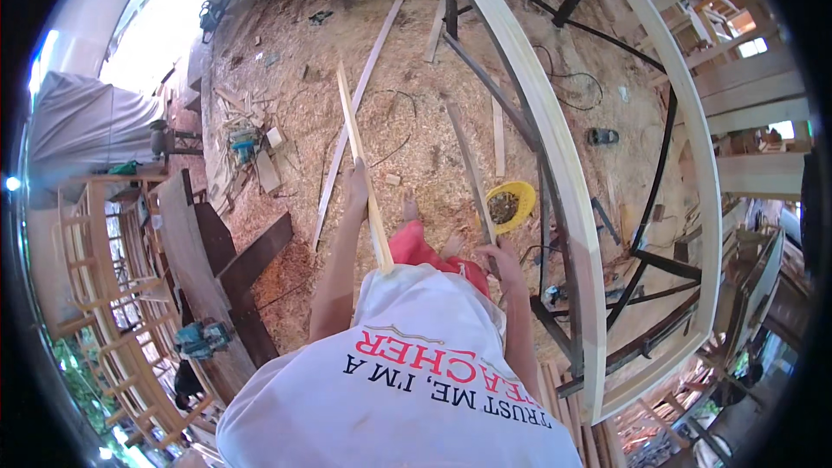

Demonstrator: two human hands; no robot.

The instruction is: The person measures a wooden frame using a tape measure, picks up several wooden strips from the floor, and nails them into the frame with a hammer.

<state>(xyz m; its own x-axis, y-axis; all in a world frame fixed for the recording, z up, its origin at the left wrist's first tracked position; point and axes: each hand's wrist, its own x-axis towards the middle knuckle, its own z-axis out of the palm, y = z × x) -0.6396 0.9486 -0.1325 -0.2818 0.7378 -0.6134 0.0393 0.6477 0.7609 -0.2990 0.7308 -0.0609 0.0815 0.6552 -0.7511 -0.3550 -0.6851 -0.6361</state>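
Note:
My left hand [356,189] is closed round a pale wooden strip [373,217], which slants up from my shirt front and away from me. On the other side, my right hand [504,260] grips the near end of a narrow grey-brown wooden strip [469,156]. That strip points forward, its far end out over the shavings. Just right of it lies a yellow bowl-shaped thing [526,198] with dark contents I cannot make out. A long pale board [362,104] lies on the floor beyond my left hand.
A large frame [568,182] of pale curved beams and dark bars stands close on my right. Dark planks [260,251] and a teal power tool [202,340] are at the left. Offcuts [266,172] and a cable [407,113] lie among wood shavings.

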